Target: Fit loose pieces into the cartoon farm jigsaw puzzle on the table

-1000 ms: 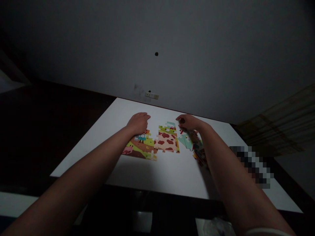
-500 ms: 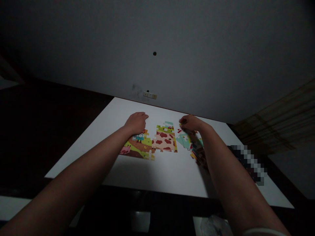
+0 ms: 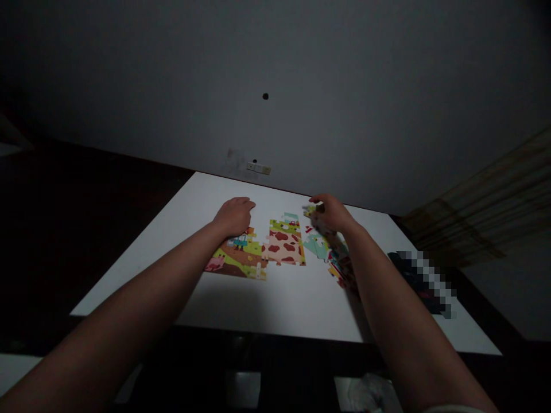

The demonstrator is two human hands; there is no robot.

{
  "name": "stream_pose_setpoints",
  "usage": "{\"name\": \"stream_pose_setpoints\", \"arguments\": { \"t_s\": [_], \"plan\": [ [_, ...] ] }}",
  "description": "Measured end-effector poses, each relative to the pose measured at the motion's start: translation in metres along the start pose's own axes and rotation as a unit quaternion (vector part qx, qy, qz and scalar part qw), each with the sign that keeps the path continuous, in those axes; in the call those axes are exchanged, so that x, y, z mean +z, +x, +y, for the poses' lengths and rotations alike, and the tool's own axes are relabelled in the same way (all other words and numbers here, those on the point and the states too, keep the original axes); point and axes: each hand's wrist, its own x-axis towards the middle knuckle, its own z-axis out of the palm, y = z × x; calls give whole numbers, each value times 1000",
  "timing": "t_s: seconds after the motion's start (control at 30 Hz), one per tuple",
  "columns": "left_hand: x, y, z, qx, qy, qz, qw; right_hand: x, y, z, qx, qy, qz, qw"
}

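Note:
My left hand (image 3: 233, 216) lies palm down, fingers stretched out, at the upper edge of a joined jigsaw puzzle section (image 3: 245, 264) with a green field, brown path and pink animal. It covers part of that section. Beside it to the right sits another section (image 3: 284, 244), brown-spotted like a cow, touching or nearly touching the first. My right hand (image 3: 329, 212) is curved around a small yellow-green puzzle piece (image 3: 308, 211), blurred at the fingertips. Below that hand is a heap of loose puzzle pieces (image 3: 338, 264), partly hidden by my right forearm.
The white table (image 3: 224, 307) stands against a grey wall (image 3: 172, 86) with a socket panel (image 3: 259, 168). A dark item (image 3: 413, 278), partly pixelated, lies on the table's right side. A striped curtain (image 3: 465, 212) hangs at the right. A clear plastic bag (image 3: 372, 393) shows below the front edge.
My right hand has shifted slightly up and left, its fingers a little wider around the piece, which now shows more. My left hand stays on the puzzle. The whole view has shifted slightly.

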Motion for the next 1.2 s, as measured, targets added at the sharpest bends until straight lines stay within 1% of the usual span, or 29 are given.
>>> {"name": "stream_pose_setpoints", "arguments": {
  "t_s": [0.07, 0.13, 0.2, 0.23, 0.3, 0.37, 0.43, 0.53, 0.67, 0.83, 0.97, 1.1, 1.2],
  "plan": [
    [0, 0, 0, -2, -3, 1, 1000, -2, -1, -14, -1, 79, 30, 996],
    [0, 0, 0, 1, -1, 2, 1000, 1, -3, -37, -3, 195, 25, 980],
    [1, 0, 0, 2, 1, 5, 1000, 11, -5, -63, -18, 297, -11, 955],
    [1, 0, 0, 2, 2, 7, 1000, 19, -5, -75, -27, 326, -44, 944],
    [1, 0, -1, 0, 4, 10, 1000, 38, -6, -94, -46, 341, -110, 932],
    [1, -1, 0, -3, 3, 13, 1000, 56, -6, -105, -61, 327, -145, 932],
    [2, -2, 0, -4, -2, 15, 1000, 69, -4, -108, -58, 311, -153, 936],
    [3, -2, 1, -12, -10, 16, 1000, 78, -1, -107, -60, 288, -152, 943],
    [4, -1, 3, -26, -23, 15, 999, 77, 3, -107, -92, 265, -153, 948],
    [3, -2, 3, -24, -32, 18, 999, 75, 1, -111, -81, 272, -161, 945],
    [4, -2, 3, -21, -34, 23, 999, 71, -5, -117, -69, 236, -191, 950],
    [4, -2, 3, -20, -21, 18, 999, 70, -8, -120, -80, 218, -185, 955],
    [4, -2, 3, -21, -24, 23, 999, 72, -10, -118, -71, 232, -184, 952]
  ]
}}
